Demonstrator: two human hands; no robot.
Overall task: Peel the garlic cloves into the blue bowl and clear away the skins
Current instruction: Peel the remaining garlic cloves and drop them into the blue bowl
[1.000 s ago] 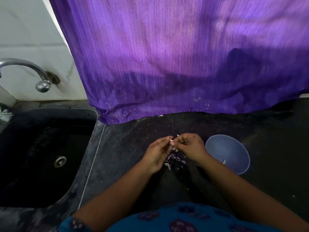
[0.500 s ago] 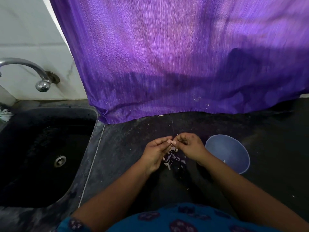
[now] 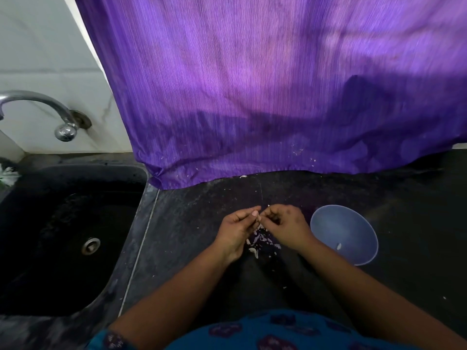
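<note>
Dark tabletop [image 3: 404, 286] across the lower frame; blue bowl [image 3: 326, 223] right of centre, one small pale piece inside, probably a peeled clove. Just left of it, left hand [image 3: 236, 231] and right hand [image 3: 286, 227] meeting fingertip to fingertip, each grip pinching one garlic clove [image 3: 258, 218] above the skins [image 3: 260, 242]. Clove: light, firm, likely slippery; skin papery, best nipped at the tip. Barely changed from half a second ago, hands in the same spot.

Glossy metal tap [image 3: 50, 111] — ribbed cloth curtain [image 3: 265, 84].
</note>
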